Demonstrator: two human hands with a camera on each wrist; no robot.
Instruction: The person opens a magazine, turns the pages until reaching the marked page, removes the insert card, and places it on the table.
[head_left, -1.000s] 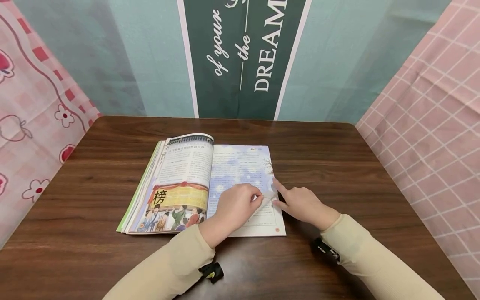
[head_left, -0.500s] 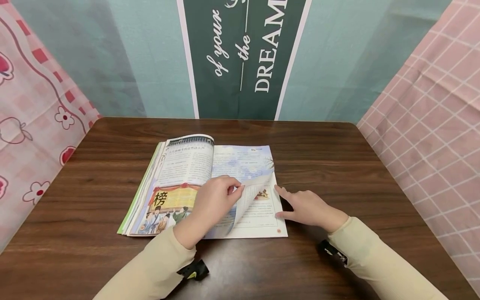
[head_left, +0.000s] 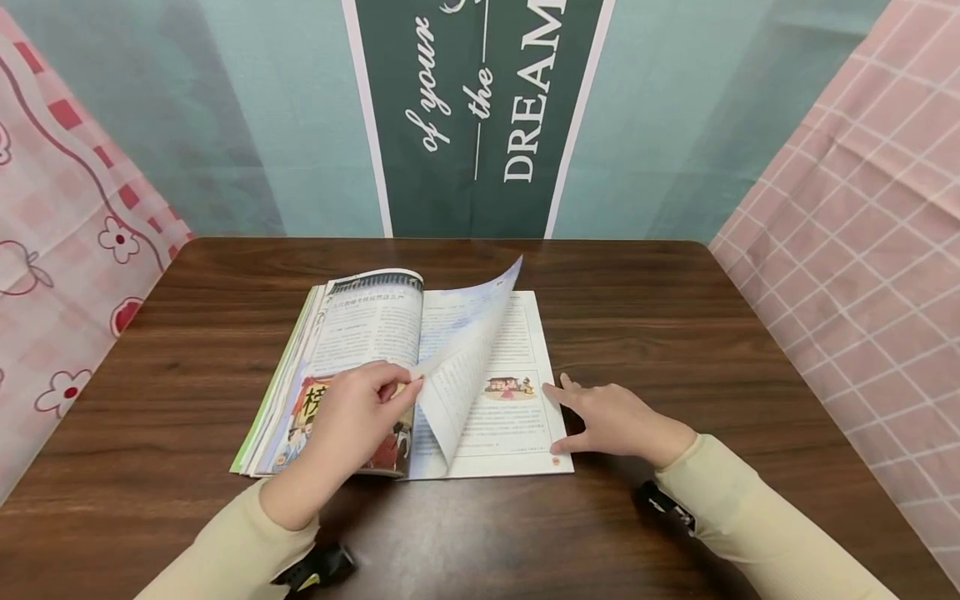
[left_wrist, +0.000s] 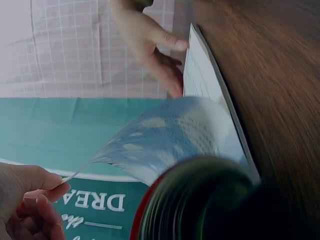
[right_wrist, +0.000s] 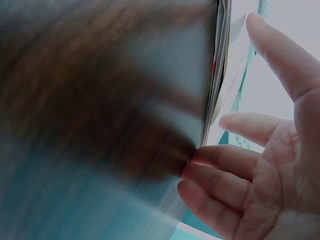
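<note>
A thick magazine (head_left: 517,433) lies spread on the table, its left stack of pages curving up toward the spine. My left hand (head_left: 352,412) pinches the edge of one page (head_left: 468,367) between thumb and fingers, over the left half. That page is lifted and curled, its blue-printed side (left_wrist: 150,135) showing in the left wrist view. Beneath it, a page with a small coloured picture (head_left: 510,387) shows. At the magazine's right edge rests my right hand (head_left: 615,421), fingers spread, with thumb and fingertips on the margin. In the right wrist view its fingers (right_wrist: 225,162) are extended beside the page edges.
The dark wooden table (head_left: 652,317) extends around the magazine. Behind it hangs a teal cloth (head_left: 652,125) with white lettering. Pink patterned cloths hang at the left (head_left: 67,250) and the right (head_left: 847,208). Black straps with cameras (head_left: 318,567) sit at the wrists.
My left hand has moved left, pulling the page from lying nearly flat on the right side up into a curl over the middle. The right hand has shifted slightly down along the right edge.
</note>
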